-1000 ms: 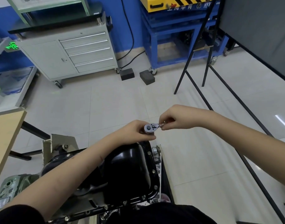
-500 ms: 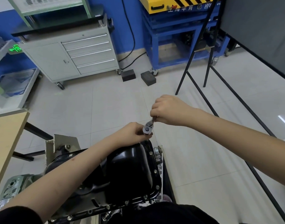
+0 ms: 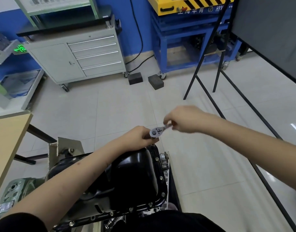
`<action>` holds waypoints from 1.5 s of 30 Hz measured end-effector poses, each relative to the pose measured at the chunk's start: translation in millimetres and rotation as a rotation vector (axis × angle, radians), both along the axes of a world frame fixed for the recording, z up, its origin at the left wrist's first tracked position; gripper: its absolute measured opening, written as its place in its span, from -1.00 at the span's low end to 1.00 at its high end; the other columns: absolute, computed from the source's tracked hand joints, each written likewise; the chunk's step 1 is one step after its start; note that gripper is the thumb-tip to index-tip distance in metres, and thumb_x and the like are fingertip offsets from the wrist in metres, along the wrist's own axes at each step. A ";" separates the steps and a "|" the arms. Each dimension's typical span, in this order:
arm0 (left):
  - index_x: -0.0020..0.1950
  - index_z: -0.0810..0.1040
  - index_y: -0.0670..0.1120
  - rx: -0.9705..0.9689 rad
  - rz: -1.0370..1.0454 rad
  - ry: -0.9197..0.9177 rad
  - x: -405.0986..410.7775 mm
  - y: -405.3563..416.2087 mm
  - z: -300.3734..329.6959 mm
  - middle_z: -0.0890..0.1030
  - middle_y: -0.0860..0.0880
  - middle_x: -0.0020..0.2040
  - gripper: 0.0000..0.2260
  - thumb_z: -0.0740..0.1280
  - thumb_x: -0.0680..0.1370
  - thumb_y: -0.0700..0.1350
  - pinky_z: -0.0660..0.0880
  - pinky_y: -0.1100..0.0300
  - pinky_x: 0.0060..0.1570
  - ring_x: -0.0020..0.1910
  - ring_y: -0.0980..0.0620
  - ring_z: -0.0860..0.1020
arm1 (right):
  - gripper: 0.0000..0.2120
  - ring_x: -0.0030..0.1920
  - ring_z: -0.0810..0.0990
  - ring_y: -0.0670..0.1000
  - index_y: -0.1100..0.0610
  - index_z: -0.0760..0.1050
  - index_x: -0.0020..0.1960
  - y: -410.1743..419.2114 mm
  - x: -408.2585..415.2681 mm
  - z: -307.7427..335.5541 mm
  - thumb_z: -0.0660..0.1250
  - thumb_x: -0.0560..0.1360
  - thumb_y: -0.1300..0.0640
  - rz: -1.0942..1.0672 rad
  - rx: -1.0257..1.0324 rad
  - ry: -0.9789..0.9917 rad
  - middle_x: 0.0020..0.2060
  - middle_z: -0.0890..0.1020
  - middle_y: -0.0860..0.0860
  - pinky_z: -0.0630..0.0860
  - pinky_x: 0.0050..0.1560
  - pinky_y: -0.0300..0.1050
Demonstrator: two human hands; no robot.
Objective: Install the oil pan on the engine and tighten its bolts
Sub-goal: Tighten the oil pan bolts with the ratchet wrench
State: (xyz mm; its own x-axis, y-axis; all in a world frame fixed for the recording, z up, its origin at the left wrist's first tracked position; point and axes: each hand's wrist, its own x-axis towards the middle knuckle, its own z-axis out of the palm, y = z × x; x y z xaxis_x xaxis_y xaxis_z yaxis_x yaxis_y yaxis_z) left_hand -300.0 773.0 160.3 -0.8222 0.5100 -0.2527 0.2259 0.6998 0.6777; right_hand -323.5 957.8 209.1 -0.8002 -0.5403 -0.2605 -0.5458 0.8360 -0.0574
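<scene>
**Pan seated, far-corner bolt under the ratchet**

Seated already on the engine (image 3: 13, 196): the pan (image 3: 135, 178), rim flat against the block, low in the middle of view. Studded with bolts (image 3: 163, 194) along the near and right edges of the flange, heads small and bright. Seemingly well into the tightening stage, with the far right corner being worked now. Impossible to judge from here which bolts are fully tight, or how many on the left side remain, since the left forearm hides that stretch of the flange.

Left hand (image 3: 137, 138) curled round the socket stem just under the head of the ratchet (image 3: 155, 132), steadying it over the corner bolt. Right hand (image 3: 185, 118) pinched on the short handle, blurred, fingers closed round it.

Pan: pressed metal, glossy black, deep and rounded, with a flat flange. Ratchet: polished steel, round head, slim handle. Engine: dull grey casting, rough and stained, with a pale bracket (image 3: 66, 146) at the far end. Floor (image 3: 110, 111): smooth pale tiles.
</scene>
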 end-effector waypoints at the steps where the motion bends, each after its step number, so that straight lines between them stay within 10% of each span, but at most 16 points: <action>1: -0.46 0.21 0.00 -0.016 -0.021 0.006 -0.3 1.3 0.4 0.22 0.08 -0.57 -0.58 0.31 0.54 -0.14 0.18 0.35 -0.49 -0.58 0.16 0.22 | -0.74 0.16 0.47 0.03 -0.05 0.48 0.19 -1.4 -10.3 -0.5 0.25 0.51 0.09 0.053 -0.001 0.136 0.10 0.54 -0.05 0.34 -0.01 -0.16; 5: -0.42 0.36 -0.12 -0.044 -0.046 -0.012 0.5 -1.3 -0.2 0.27 0.03 -0.48 -0.67 0.30 0.54 -0.12 0.18 0.32 -0.44 -0.49 0.15 0.21 | -0.72 0.25 0.38 -0.01 -0.02 0.46 0.23 -8.2 -27.5 -8.5 0.15 0.56 -0.02 0.211 0.024 0.345 0.16 0.52 -0.08 0.25 0.19 -0.15; 14: -0.08 0.56 -0.28 0.068 0.021 -0.048 1.7 -5.4 -8.1 0.50 -0.06 -0.31 -0.78 0.29 0.54 -0.11 0.31 0.26 -0.27 -0.34 0.13 0.35 | -0.66 -0.56 0.51 0.02 0.12 0.54 -0.45 22.2 54.2 -17.9 0.61 0.09 -0.07 0.036 -0.170 0.568 -0.58 0.52 0.00 0.36 -0.53 -0.29; 18: -0.30 0.45 -0.01 0.084 0.013 -0.042 2.4 -4.3 -5.8 0.41 0.20 -0.52 -0.78 0.30 0.50 -0.25 0.27 0.47 -0.41 -0.51 0.31 0.34 | -0.65 -0.11 0.61 0.09 0.07 0.40 0.00 -2.6 111.8 -40.2 0.13 0.52 -0.21 -0.201 -0.202 0.083 -0.14 0.63 0.02 0.27 -0.30 -0.16; 21: -0.29 0.46 -0.01 0.098 0.045 -0.030 3.4 -6.7 -4.3 0.39 0.20 -0.52 -0.78 0.29 0.50 -0.27 0.26 0.46 -0.41 -0.51 0.33 0.35 | -0.74 0.00 0.55 0.13 0.00 0.28 -0.06 -7.4 104.4 -38.5 0.07 0.54 -0.20 -0.207 -0.229 -0.029 -0.05 0.59 0.04 0.23 -0.25 -0.12; 30: -0.39 0.29 -0.10 0.045 -0.041 -0.051 0.2 -1.3 -7.2 0.20 0.08 -0.50 -0.67 0.32 0.53 -0.11 0.11 0.30 -0.45 -0.51 0.15 0.16 | -0.69 0.25 0.41 -0.03 -0.05 0.43 0.28 25.1 -12.8 -30.1 0.11 0.59 -0.06 0.122 -0.080 0.333 0.18 0.52 -0.10 0.15 0.23 -0.17; 35: -0.32 0.42 -0.19 0.115 0.049 -0.067 0.9 -4.8 -10.0 0.29 0.12 -0.55 -0.74 0.31 0.54 -0.13 0.17 0.36 -0.45 -0.51 0.22 0.22 | -0.67 0.17 0.48 0.07 0.02 0.42 0.28 23.5 -11.0 -33.3 0.08 0.60 -0.04 0.078 -0.079 0.355 0.15 0.56 -0.03 0.28 0.10 -0.10; 39: -0.25 0.47 -0.25 0.116 0.041 -0.034 2.3 -3.0 -10.8 0.31 0.06 -0.43 -0.76 0.29 0.54 -0.12 0.20 0.23 -0.35 -0.41 0.12 0.23 | -0.74 -0.33 0.63 0.05 0.13 0.59 -0.17 29.6 39.5 -24.0 0.44 0.37 -0.08 -0.017 -0.030 0.434 -0.33 0.65 0.04 0.40 -0.36 -0.21; 45: -0.27 0.52 0.09 0.153 0.009 -0.065 5.3 -4.6 -6.3 0.47 0.18 -0.42 -0.75 0.32 0.49 -0.25 0.31 0.42 -0.34 -0.43 0.31 0.35 | -0.62 0.03 0.57 0.11 0.08 0.34 0.10 6.5 111.3 -41.8 -0.04 0.58 -0.19 -0.187 -0.082 0.054 0.04 0.58 0.00 0.23 -0.23 -0.12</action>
State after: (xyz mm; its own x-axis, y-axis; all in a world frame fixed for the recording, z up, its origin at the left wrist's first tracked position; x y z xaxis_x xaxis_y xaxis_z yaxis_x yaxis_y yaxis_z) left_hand -294.7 768.5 154.0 -0.8114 0.5392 -0.2257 0.1717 0.5890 0.7897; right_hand -212.2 964.3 167.3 -0.9001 -0.3989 -0.1753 -0.3860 0.9166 -0.1043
